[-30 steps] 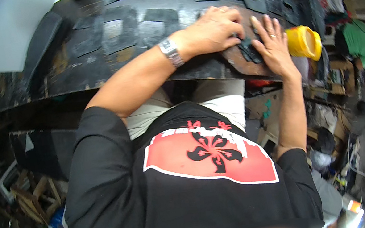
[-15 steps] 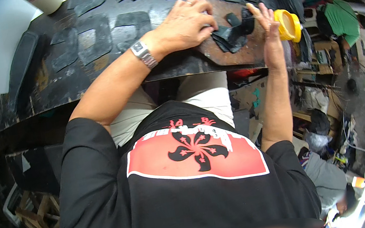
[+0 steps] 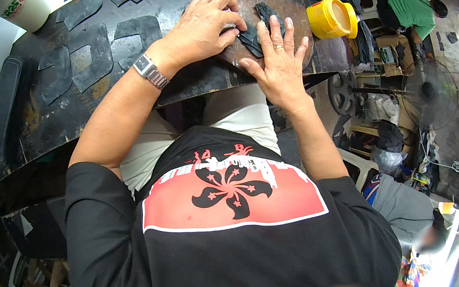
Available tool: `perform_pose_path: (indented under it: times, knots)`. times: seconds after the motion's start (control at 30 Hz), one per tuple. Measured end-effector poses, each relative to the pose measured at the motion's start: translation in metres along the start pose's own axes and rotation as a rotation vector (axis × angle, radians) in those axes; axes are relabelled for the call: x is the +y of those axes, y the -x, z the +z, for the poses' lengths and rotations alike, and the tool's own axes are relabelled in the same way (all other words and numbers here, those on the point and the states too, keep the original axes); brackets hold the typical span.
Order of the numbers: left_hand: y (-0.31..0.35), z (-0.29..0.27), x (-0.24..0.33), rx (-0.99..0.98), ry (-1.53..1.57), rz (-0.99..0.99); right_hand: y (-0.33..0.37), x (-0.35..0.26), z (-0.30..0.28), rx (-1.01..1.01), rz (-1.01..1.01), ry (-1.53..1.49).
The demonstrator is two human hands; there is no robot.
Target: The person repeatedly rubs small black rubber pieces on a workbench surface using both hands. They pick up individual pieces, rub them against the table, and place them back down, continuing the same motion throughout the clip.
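Observation:
A folded piece of black, leather-like sheet (image 3: 267, 12) lies on a worn brown board (image 3: 295, 10) at the front of the dark table. My right hand (image 3: 281, 63) rests palm down over its right part, fingers spread. Just left of it, my left hand (image 3: 208, 26), with a metal watch on the wrist, has its fingers curled in at the piece's left edge. A small greyish bit shows between those fingertips, but I cannot make out what it is. The part of the sheet under my right hand is hidden.
Several flat black cut-outs with square openings (image 3: 91, 57) lie across the table (image 3: 33, 114). A yellow tub (image 3: 325, 20) lies on its side right of the board. A white cup (image 3: 28, 12) stands far left. Beyond the table's right side are a fan (image 3: 428, 91) and a person in green.
My right hand has come from beside the yellow tub leftward and down onto the black piece. My left hand stays curled at its left edge. The whole view has shifted slightly.

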State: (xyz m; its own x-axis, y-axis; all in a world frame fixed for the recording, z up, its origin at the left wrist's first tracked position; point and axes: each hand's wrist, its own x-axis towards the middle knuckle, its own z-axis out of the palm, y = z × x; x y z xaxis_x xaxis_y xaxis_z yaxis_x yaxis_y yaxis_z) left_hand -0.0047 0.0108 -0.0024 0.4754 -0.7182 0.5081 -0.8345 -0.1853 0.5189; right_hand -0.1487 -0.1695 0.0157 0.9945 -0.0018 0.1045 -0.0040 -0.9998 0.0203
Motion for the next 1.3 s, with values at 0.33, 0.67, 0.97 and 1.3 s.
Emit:
perform_pose_path:
  times: [0.33, 0.67, 0.97, 1.3]
  knots:
    - [-0.010, -0.031, -0.010, 0.170, 0.140, -0.119, -0.004, -0.030, 0.002, 0.043, 0.015, 0.086]
    - [-0.010, -0.035, 0.000, 0.198, 0.134, -0.099, -0.022, -0.031, 0.002, 0.051, -0.082, 0.077]
    - [-0.005, -0.012, -0.014, 0.119, 0.012, -0.013, 0.005, -0.010, -0.027, -0.015, -0.057, -0.462]
    - [-0.003, 0.008, -0.003, 0.120, -0.192, -0.025, -0.002, 0.055, -0.001, 0.089, 0.082, -0.252]
